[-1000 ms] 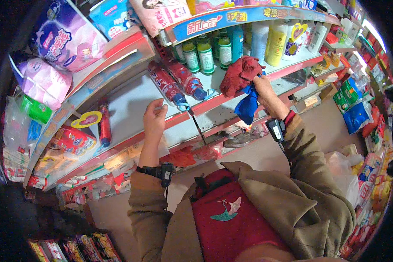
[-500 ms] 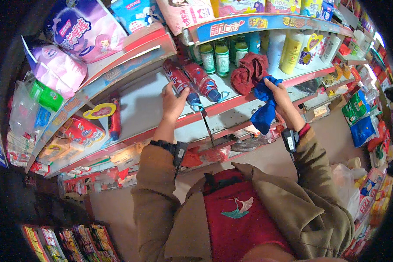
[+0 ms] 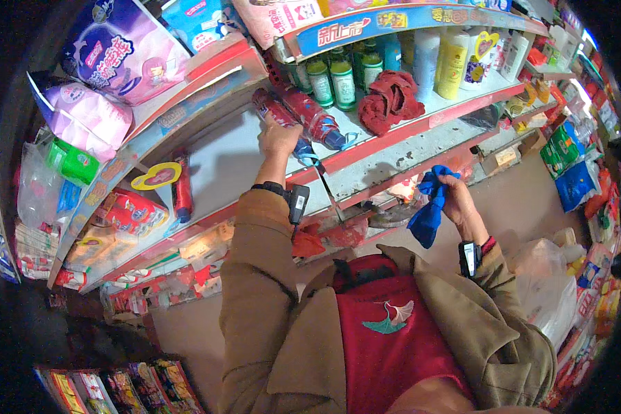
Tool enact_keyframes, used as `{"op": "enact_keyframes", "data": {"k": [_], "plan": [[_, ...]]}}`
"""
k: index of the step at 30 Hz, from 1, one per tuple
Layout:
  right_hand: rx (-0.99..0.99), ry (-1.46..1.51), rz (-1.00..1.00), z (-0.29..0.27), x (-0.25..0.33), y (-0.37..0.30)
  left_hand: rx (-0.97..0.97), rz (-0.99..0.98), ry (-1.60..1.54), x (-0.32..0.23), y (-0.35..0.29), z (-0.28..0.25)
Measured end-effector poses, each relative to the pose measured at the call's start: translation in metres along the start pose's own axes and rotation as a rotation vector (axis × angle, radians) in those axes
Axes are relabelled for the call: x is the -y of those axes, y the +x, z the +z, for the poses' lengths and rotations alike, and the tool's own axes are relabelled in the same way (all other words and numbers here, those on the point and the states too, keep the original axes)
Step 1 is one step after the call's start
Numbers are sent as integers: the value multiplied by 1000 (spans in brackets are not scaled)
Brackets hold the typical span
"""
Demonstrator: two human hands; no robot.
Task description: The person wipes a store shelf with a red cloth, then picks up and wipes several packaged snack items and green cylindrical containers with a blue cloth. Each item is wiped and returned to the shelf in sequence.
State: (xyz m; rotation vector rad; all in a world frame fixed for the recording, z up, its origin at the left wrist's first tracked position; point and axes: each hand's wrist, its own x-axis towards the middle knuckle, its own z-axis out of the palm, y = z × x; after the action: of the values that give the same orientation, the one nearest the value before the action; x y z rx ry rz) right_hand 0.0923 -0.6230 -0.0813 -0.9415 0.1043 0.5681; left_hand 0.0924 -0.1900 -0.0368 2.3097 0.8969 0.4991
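Note:
My left hand is closed round a red bottle with a dark blue cap, which lies on its side on the shelf. Right beside it lies a second red bottle, its blue cap toward the shelf's front edge. Pinched in my right hand is a bunched blue cloth, hanging down in front of the shelf. A crumpled dark red cloth sits on the shelf by the green bottles.
Pale and yellow bottles stand farther right on the shelf. A lone red bottle lies at the left, next to a yellow heart-shaped tag. Large purple packs fill the upper left shelf. Packaged goods line the right.
My right hand has drawn the blue cloth down and back, away from the red cloth and the shelf. My left hand has reached farther over the red bottle and closed on it.

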Motion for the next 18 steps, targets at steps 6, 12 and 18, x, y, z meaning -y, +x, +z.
{"op": "enact_keyframes", "data": {"k": [6, 12, 18], "plan": [[118, 120, -5, -25, -18, -22, -24, -170, -720, 43, 31, 8], [17, 40, -42, -33, -34, -24, 425, -261, -1422, 62, -13, -61], [-14, -262, -72, -9, -44, -21, 432, -67, -1376, 61, -111, -108]]}}
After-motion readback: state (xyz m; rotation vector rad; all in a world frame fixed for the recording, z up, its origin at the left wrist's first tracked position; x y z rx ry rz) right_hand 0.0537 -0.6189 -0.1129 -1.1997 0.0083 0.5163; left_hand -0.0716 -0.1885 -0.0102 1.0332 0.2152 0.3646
